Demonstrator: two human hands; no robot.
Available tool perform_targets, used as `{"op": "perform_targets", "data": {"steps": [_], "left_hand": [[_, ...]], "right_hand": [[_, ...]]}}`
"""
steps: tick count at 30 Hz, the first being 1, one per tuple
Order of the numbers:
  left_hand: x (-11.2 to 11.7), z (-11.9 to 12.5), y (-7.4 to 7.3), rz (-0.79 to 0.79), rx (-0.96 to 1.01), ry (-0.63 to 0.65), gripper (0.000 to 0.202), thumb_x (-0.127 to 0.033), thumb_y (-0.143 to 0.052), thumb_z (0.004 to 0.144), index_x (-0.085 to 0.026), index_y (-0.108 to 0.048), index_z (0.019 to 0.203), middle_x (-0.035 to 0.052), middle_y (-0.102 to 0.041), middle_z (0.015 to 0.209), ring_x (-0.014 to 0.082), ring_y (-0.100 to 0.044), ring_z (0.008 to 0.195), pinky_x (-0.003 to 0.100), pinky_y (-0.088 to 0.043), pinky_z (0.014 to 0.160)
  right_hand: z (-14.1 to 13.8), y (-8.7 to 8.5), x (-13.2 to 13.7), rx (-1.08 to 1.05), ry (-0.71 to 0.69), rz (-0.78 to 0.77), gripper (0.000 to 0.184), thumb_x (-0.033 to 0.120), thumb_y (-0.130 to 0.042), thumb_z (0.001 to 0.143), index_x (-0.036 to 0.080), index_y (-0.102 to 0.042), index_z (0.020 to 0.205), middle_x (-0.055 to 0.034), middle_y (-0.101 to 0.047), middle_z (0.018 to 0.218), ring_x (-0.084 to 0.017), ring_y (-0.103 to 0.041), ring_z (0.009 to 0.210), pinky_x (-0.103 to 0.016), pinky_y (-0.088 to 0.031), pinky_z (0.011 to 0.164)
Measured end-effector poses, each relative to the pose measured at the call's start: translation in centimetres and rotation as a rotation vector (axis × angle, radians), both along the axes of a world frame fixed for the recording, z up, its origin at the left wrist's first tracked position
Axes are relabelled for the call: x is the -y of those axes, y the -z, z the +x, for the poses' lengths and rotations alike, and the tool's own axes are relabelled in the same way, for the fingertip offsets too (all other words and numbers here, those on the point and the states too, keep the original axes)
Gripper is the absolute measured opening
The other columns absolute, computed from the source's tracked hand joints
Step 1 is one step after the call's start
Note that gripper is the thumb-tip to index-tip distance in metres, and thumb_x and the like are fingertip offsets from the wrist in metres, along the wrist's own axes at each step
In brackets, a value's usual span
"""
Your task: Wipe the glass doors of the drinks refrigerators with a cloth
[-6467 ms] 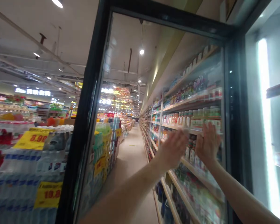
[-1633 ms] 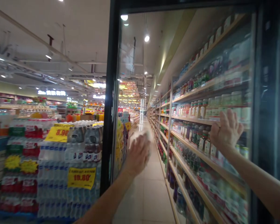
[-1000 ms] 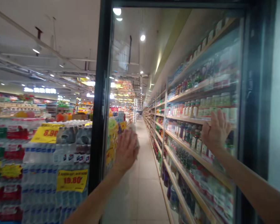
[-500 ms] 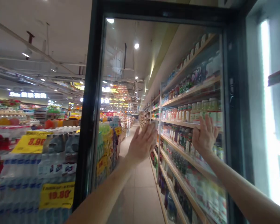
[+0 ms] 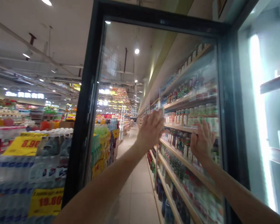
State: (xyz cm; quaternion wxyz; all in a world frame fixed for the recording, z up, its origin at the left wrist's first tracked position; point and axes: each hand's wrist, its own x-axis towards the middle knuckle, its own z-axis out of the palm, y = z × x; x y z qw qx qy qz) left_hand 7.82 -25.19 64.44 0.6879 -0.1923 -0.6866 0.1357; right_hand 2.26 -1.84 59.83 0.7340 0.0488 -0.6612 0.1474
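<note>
Facing glass door, R hand spread wide, L hand blurry, palm hidden, can't tell grip

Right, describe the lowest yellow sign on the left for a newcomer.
Start at the black-framed glass door. Left of it are stacked bottle packs, with the yellow sign low on their front. Its red 19.80 distinguishes it from the 8.90 sign above.

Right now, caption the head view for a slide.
Left hand and right hand raised at an open, dark-framed glass door, bottle-lined shelves beyond.
</note>
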Motion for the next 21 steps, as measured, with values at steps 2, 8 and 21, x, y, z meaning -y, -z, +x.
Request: {"op": "perform_targets", "data": {"steps": [2,8,21], "left_hand": [[-0.6,-0.1,0.4,-0.227,0.015,0.031,0.046,-0.034,-0.035,0.091,-0.018,-0.039,0.133,0.0089,-0.027,0.148,0.0244,-0.027,0.135,0.045,-0.024,0.109],[3.7,-0.3,-3.5,0.135,-0.036,0.038,0.048,-0.031,-0.035,0.089,-0.019,-0.034,0.136,0.0075,-0.028,0.148,0.0248,-0.025,0.136,0.048,-0.022,0.110],[7.4,-0.8,-3.3,0.542,-0.118,0.001,0.051,-0.032,-0.036,0.089,-0.010,-0.035,0.135,0.0180,-0.032,0.144,0.0297,-0.026,0.135,0.052,-0.025,0.107]], "right_hand": [[0.0,0.0,0.0,0.004,-0.001,-0.005,0.052,0.035,-0.033,0.087,0.015,-0.041,0.134,-0.0154,-0.037,0.142,-0.029,-0.030,0.133,-0.051,-0.024,0.104],[-0.2,0.1,0.0,-0.005,0.003,0.012,0.052,0.032,-0.035,0.086,0.017,-0.039,0.135,-0.0152,-0.037,0.142,-0.029,-0.031,0.133,-0.053,-0.026,0.103],[-0.6,0.3,0.4,-0.038,0.019,0.012,0.052,0.032,-0.035,0.086,0.015,-0.040,0.135,-0.0162,-0.037,0.142,-0.032,-0.033,0.131,-0.056,-0.026,0.103]]}}
